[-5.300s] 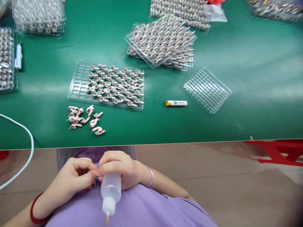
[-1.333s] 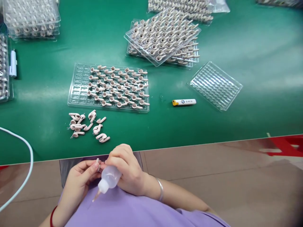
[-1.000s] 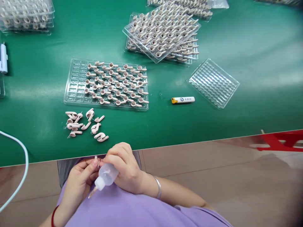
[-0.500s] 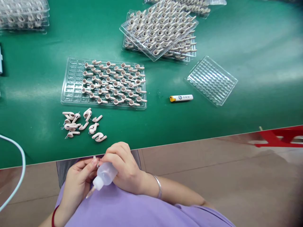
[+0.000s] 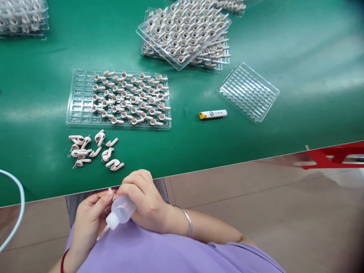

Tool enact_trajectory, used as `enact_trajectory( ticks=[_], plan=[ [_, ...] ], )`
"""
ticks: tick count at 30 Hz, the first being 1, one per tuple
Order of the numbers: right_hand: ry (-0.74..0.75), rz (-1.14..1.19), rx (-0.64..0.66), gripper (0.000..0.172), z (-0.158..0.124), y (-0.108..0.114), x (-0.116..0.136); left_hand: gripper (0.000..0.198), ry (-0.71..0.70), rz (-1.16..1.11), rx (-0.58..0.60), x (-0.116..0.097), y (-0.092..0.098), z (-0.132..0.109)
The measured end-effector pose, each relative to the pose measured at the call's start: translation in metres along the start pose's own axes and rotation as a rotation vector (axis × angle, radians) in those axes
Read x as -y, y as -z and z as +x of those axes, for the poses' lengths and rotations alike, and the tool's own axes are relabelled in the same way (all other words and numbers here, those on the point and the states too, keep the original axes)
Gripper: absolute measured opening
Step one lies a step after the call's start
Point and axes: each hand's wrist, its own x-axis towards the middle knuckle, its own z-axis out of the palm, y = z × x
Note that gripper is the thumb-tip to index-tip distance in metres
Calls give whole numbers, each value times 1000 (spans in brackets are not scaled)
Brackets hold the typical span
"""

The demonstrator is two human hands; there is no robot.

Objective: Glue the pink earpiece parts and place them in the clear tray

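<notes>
Close to my body, just below the table edge, my left hand (image 5: 92,214) is closed in a pinch on a small white earbud shell (image 5: 110,190), mostly covered by the fingers. My right hand (image 5: 145,201) is closed around a translucent squeeze bottle (image 5: 123,209), whose white cap and thin nozzle point down to the left. The right fingertips meet the left ones at the earbud shell. On the table in front of both hands lies a loose pile of earbud shells (image 5: 82,151) with thin wires. Behind it, a clear tray (image 5: 79,96) holds rows of such shells, its left columns bare.
Stacked filled trays (image 5: 182,38) stand at the back, with another stack (image 5: 24,19) at the far left. A white-and-yellow lighter (image 5: 213,114) and a clear tray (image 5: 250,93) lie to the right. A pale cable (image 5: 21,204) curves at the left; a red stool (image 5: 332,155) stands right.
The whole view has shifted slightly, so the table things appear a little further left. Both hands keep the same grip and stay together; the bottle's nozzle still points down to the left.
</notes>
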Motion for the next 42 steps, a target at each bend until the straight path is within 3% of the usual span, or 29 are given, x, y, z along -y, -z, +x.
enact_trajectory(
  ticks=[3,7,17,26,32,36,39,42],
  plan=[
    [6,-4,-9,11,0,0,0,37,165,-119,-21,-3,-3,-2],
    [15,-4,-29,10,0,-1,-1,35,198,-174,-33,-4,-3,-1],
    [8,-24,-15,9,-1,-2,0,37,124,-117,12,-7,-2,0],
    [51,-50,-5,6,-1,-1,-1,32,-53,43,41,7,15,4],
    [46,-39,5,4,-5,-5,-1,28,-30,-29,104,8,18,0],
    [42,22,-31,6,-2,4,-1,26,43,-178,231,8,18,-2],
    [-28,98,-66,18,5,21,-6,23,62,-272,325,8,20,-3],
    [-270,143,-121,35,13,41,-18,24,73,-282,393,7,21,-4]
  ],
)
